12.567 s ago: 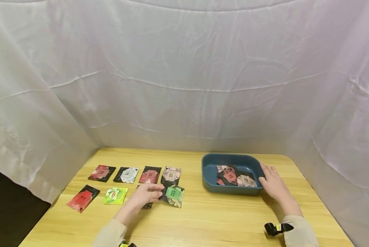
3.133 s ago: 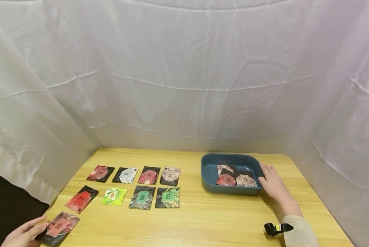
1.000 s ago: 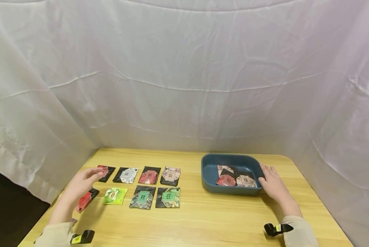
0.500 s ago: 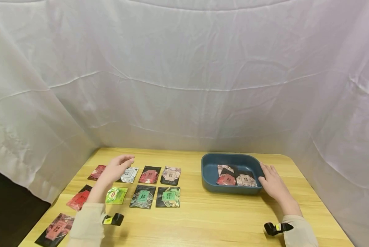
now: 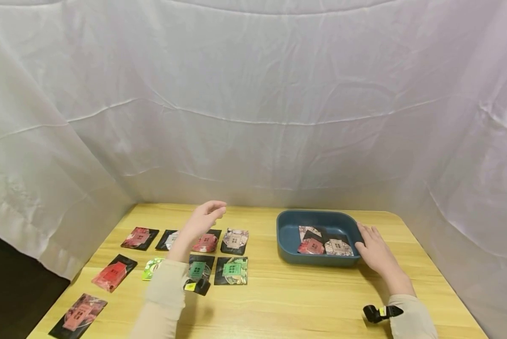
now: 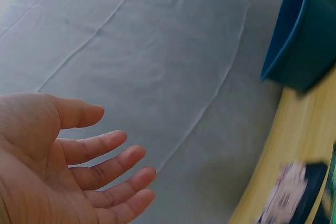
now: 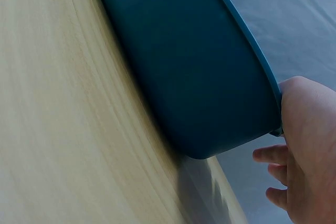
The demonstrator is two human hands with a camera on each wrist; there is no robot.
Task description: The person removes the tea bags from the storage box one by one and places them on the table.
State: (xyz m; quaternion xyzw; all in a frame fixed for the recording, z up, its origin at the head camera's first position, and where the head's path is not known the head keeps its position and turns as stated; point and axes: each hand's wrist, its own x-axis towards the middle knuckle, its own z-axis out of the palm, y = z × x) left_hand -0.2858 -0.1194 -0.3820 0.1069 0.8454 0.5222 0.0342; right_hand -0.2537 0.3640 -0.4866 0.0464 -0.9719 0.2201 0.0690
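Over the back row of tea bags hovers my left hand (image 5: 204,219), holding nothing. In the left wrist view its palm is turned up, with thumb and fingers loosely spread. Below it lie a red-and-black tea bag (image 5: 206,242), a pale pink one (image 5: 234,241) and a green-labelled one (image 5: 231,270); the sleeve partly covers a lime-green tea bag (image 5: 151,268). My right hand (image 5: 378,252) rests against the right rim of the blue bin (image 5: 293,259). Its other fingers (image 7: 273,154) extend outside the wall. Several tea bags (image 5: 338,247) lie inside the bin.
At the left are a dark red tea bag (image 5: 140,238), a bright red one (image 5: 114,273) and, nearest the front edge, a pinkish-red one (image 5: 78,316). A pale curtain (image 5: 253,117) closes off the back and sides of the wooden table (image 5: 279,301).
The pinkish-red tea bag was laid at front left and released. My left hand then moved rightward above the rows. Earlier, it set the green-labelled tea bag down flat. The right hand stays put.
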